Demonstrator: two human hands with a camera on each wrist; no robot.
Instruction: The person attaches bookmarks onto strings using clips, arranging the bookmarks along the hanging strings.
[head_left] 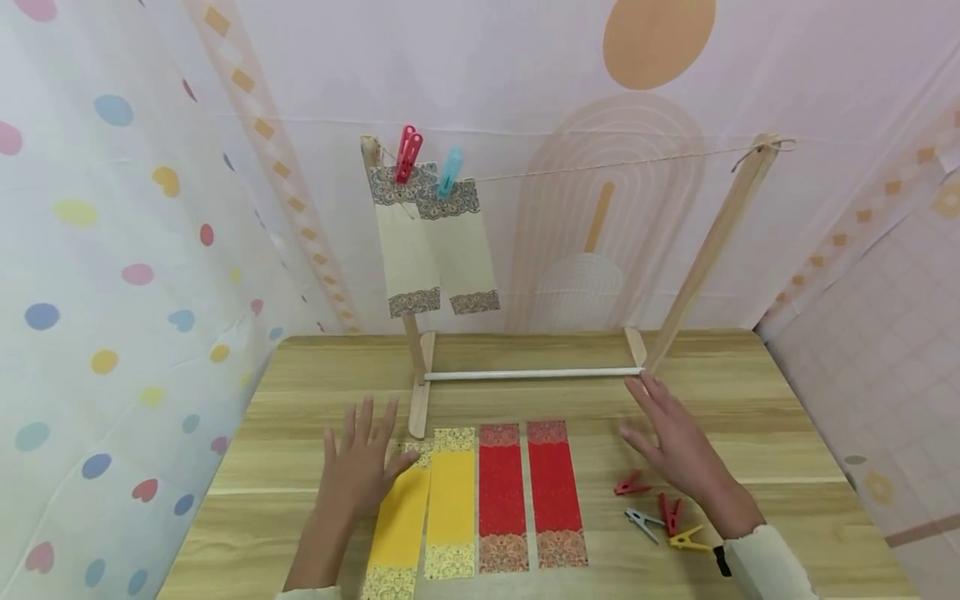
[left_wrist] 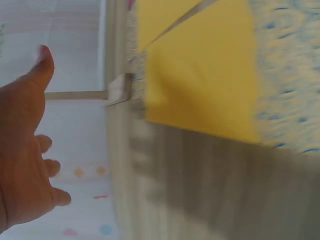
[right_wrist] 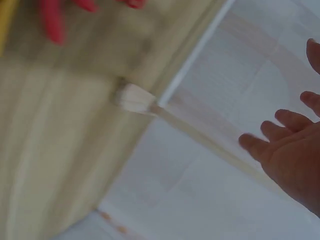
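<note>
My left hand (head_left: 360, 462) hovers with spread fingers over the left yellow strip (head_left: 401, 521), holding nothing; its fingertips hide part of the strip's patterned top end. Beside that lies a second yellow strip (head_left: 452, 500), then two red strips (head_left: 500, 492) with ornate ends. Over on the right, my right hand (head_left: 678, 442) is held above the table, fingers extended, nothing in its grasp. Several clothespins lie below it: red (head_left: 671, 515), grey (head_left: 643, 523) and yellow (head_left: 688, 540). Two cream strips (head_left: 408, 250) hang overlapping from a string (head_left: 592, 169), under a red clothespin (head_left: 408, 154) and a light blue clothespin (head_left: 450, 172).
A wooden stand carries the string between its left post (head_left: 414, 350) and right post (head_left: 712, 242). Low between the posts runs a white rod (head_left: 532, 374). Printed curtains (head_left: 135, 333) surround the wooden table (head_left: 247, 467) at the back and sides.
</note>
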